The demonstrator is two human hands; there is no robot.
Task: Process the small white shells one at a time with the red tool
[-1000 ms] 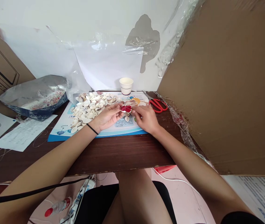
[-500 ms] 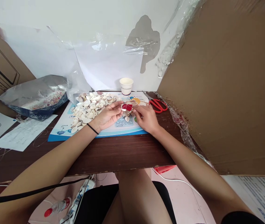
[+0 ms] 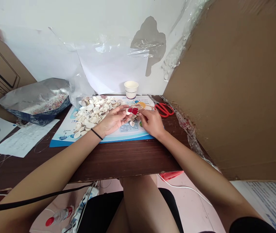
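My left hand [image 3: 112, 121] and my right hand [image 3: 152, 122] meet over a blue and white printed sheet [image 3: 118, 133] on a dark wooden table [image 3: 118, 160]. Between their fingertips they pinch a small red and white piece [image 3: 133, 111], apparently a shell with red on it. A heap of pale seashells [image 3: 94, 111] lies just left of my left hand. A few loose shells rest under the pinched piece. A black band circles my left wrist.
A paper cup [image 3: 131, 89] stands at the back by the wall. Red-handled scissors [image 3: 163, 109] lie right of my hands. A tall cardboard sheet [image 3: 232, 90] walls the right side. A foil bag [image 3: 34, 100] and papers [image 3: 23, 139] lie left.
The red piece has shifted slightly up and turned between my fingertips. My hands stay in nearly the same place.
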